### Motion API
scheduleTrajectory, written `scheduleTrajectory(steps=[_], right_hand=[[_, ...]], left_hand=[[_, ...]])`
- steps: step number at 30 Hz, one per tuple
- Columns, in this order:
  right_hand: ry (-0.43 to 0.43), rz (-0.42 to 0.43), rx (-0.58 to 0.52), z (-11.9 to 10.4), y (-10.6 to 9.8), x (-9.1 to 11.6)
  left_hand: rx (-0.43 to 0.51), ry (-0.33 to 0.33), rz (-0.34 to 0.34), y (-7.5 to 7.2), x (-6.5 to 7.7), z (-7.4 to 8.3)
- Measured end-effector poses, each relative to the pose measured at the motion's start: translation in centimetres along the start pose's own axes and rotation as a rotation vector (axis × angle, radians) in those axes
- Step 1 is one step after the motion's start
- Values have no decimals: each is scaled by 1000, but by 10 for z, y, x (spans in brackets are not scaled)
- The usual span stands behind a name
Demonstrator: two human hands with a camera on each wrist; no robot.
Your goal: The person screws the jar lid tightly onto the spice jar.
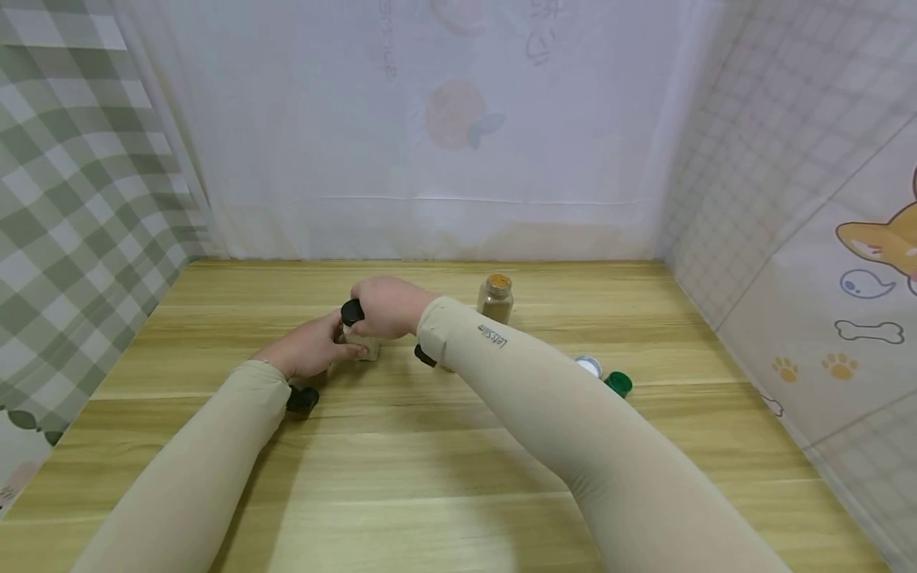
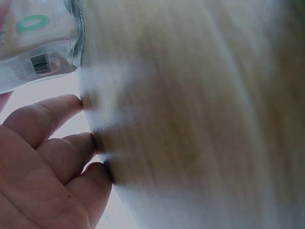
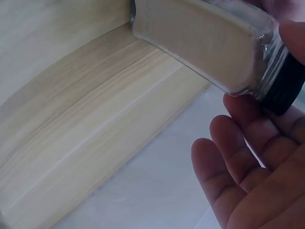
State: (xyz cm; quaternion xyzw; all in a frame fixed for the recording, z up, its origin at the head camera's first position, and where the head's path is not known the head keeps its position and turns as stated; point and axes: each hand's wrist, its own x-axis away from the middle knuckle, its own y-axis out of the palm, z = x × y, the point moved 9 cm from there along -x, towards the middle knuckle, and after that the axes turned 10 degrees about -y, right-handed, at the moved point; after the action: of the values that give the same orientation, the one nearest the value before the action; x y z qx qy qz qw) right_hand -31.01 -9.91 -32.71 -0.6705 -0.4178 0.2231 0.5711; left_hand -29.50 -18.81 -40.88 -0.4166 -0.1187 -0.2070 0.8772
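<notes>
A clear glass spice jar [image 1: 368, 348] of pale beige powder stands on the table between both hands. My left hand [image 1: 308, 348] grips its body low down. In the left wrist view, a barcode label shows on the jar [image 2: 40, 59], and the other fingertips [image 2: 74, 101] of that hand rest at the table surface. From above, my right hand [image 1: 392, 306] pinches the jar's black cap [image 1: 352, 311] between thumb and fingers. The cap [image 3: 285, 86] sits on the jar's neck in the right wrist view, while the remaining right fingers [image 3: 209, 157] are spread loosely beside it.
Beyond the right forearm stands an uncapped jar [image 1: 496, 298] of yellow-orange powder. A round white-and-silver disc [image 1: 589, 365] and a green cap [image 1: 619, 383] lie to the right, close to the sleeve. Fabric walls enclose the wooden table [image 1: 401, 477] at the back and sides.
</notes>
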Motion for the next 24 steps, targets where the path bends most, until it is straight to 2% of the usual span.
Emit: scheduleTrajectory(steps=[11,19,24], right_hand=[[85,42,124,4,2,1],[-10,57,47,-2,-1,-1],[-4,60,37,-4,-4,0]], left_hand=[[-6,7,-3,2,-2,-2],[-2,6,-12,3,0,-2],[-3,4,-7,2,-1,0]])
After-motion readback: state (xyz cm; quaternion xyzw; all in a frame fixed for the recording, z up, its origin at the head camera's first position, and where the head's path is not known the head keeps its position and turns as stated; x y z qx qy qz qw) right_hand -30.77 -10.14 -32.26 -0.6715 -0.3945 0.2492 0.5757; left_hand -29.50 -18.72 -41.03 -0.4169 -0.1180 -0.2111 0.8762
